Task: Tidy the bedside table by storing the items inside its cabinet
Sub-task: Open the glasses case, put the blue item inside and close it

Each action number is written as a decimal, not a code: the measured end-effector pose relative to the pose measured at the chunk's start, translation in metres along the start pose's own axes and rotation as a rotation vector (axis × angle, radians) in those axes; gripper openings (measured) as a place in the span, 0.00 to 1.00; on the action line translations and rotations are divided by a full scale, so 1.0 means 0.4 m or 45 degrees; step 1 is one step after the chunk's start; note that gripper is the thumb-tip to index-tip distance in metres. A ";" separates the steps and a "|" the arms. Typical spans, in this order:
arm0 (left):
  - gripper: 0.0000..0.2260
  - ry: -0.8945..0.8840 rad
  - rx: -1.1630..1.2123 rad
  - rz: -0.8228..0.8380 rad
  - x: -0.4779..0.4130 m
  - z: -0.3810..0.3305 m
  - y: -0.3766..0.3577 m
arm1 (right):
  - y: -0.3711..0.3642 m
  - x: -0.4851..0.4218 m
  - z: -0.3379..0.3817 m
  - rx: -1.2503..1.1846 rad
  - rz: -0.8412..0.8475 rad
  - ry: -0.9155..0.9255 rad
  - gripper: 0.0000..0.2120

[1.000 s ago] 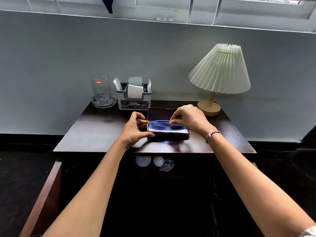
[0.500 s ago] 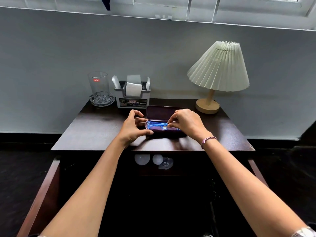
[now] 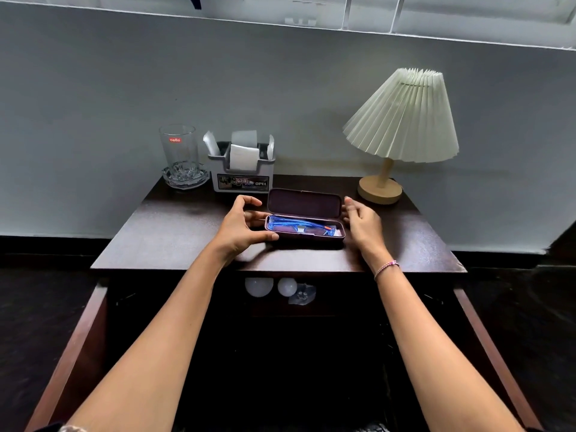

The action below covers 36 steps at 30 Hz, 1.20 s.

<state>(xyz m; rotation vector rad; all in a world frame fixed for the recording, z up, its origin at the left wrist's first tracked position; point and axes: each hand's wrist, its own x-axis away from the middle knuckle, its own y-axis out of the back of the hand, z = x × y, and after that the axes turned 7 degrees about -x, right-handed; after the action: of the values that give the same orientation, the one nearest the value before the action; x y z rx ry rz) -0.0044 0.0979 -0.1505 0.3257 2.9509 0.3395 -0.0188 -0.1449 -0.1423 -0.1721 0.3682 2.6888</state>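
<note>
A dark purple glasses case [image 3: 304, 236] lies in the middle of the dark wooden bedside table [image 3: 174, 232] with its lid up. Blue-framed glasses [image 3: 299, 225] lie folded inside it. My left hand [image 3: 241, 224] holds the case's left end, thumb along the front edge and fingers curled above the back corner. My right hand [image 3: 363, 224] hovers at the case's right end with fingers spread, close to the lid; I cannot tell whether it touches. The cabinet below stands with both doors swung out.
A clear glass [image 3: 179, 151] on a glass coaster and a grey tissue holder [image 3: 241, 173] stand at the back left. A pleated lamp [image 3: 402, 120] stands back right. Two white bulbs [image 3: 258, 286] and a clear packet show inside the cabinet. Door panels [image 3: 81, 353] flank my arms.
My right hand lowered the blue glasses into the case, let go of them and moved off to the case's right end. My left hand stayed on the left end.
</note>
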 end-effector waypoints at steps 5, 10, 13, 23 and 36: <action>0.31 0.023 0.035 -0.019 -0.003 0.001 0.000 | 0.003 -0.003 -0.014 -0.111 0.028 0.020 0.17; 0.31 0.040 0.018 -0.077 -0.008 0.005 0.003 | 0.008 -0.005 -0.010 -0.510 -0.004 -0.084 0.16; 0.30 0.046 0.016 -0.099 -0.013 0.011 0.003 | 0.013 0.002 -0.010 -0.534 0.029 -0.064 0.15; 0.26 0.044 0.078 -0.149 -0.026 0.020 0.003 | 0.032 0.006 -0.014 -0.655 0.261 -0.056 0.06; 0.24 0.062 0.084 -0.195 -0.043 0.020 0.001 | 0.038 0.000 -0.019 -0.540 0.404 -0.008 0.07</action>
<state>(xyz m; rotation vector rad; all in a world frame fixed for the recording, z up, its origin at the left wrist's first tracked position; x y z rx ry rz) 0.0139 0.0960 -0.1559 0.0996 3.0161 0.2336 -0.0245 -0.1603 -0.1462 -0.2453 -0.2024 3.0488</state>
